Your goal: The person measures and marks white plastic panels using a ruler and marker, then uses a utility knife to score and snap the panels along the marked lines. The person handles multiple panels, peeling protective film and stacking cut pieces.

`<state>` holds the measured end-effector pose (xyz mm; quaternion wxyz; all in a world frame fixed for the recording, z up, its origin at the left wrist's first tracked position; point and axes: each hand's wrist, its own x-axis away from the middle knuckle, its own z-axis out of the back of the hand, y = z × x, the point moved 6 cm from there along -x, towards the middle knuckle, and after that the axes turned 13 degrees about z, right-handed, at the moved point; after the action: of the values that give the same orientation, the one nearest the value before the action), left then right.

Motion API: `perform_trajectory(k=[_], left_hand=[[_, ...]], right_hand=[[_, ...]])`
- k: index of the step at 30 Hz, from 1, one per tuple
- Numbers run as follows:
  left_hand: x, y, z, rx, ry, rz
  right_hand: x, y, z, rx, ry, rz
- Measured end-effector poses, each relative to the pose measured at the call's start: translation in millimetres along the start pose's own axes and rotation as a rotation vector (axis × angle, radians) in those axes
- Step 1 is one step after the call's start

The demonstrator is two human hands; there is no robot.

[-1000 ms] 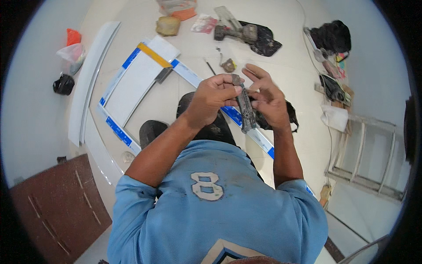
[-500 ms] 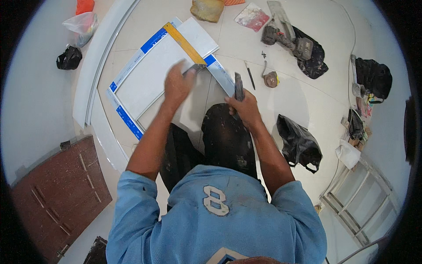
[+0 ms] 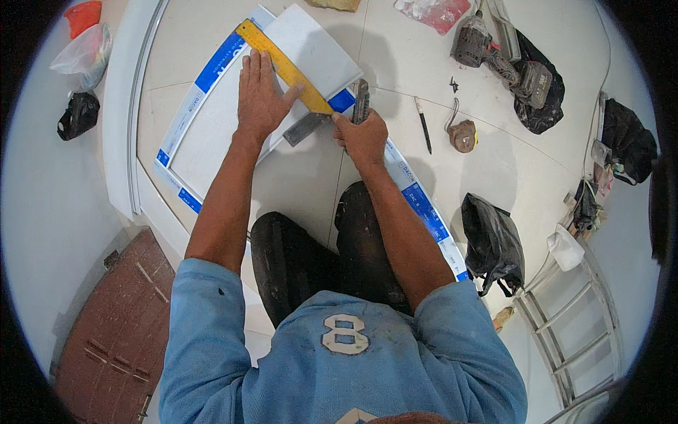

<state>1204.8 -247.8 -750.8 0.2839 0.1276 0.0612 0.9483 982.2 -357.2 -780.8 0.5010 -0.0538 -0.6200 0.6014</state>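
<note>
My left hand point(image 3: 263, 95) lies with fingers stretched out along a yellow try square point(image 3: 308, 92), thumb on its blade. The square, with a dark metal handle point(image 3: 302, 129), rests across a white panel point(image 3: 317, 44). The panel lies on a rectangular white frame with blue protective film point(image 3: 216, 62). My right hand point(image 3: 361, 138) is closed round a dark utility knife point(image 3: 361, 97) beside the square's corner, over the frame's right rail. Whether the blade is out, I cannot tell.
A pencil point(image 3: 424, 126), tape measure point(image 3: 462, 136) and cordless drill point(image 3: 467, 44) lie on the tiles point(image 3: 381, 49) at right, with black bags point(image 3: 492, 244). Long white strips point(image 3: 120, 134) lie left. A metal ladder point(image 3: 565, 321) is at lower right, a brown wooden door point(image 3: 113, 328) at lower left.
Both hands have moved forward from over my lap to the panel and square. My left hand let go of the knife and spread on the square; my right hand carries the knife.
</note>
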Motion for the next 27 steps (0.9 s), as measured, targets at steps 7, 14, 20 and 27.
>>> perform_trajectory(k=[7, 14, 20, 27], left_hand=[[2, 9, 6, 0.034, 0.032, 0.029], [3, 8, 4, 0.047, 0.041, 0.041], [5, 6, 1, 0.097, 0.067, 0.038], [0, 4, 8, 0.131, 0.03, 0.059]], right_hand=[[-4, -9, -9, 0.075, 0.003, 0.039], [-9, -10, -10, 0.047, 0.016, -0.065], [-8, -16, -11, -0.057, 0.049, -0.051], [-6, -19, -12, -0.098, 0.051, -0.014]])
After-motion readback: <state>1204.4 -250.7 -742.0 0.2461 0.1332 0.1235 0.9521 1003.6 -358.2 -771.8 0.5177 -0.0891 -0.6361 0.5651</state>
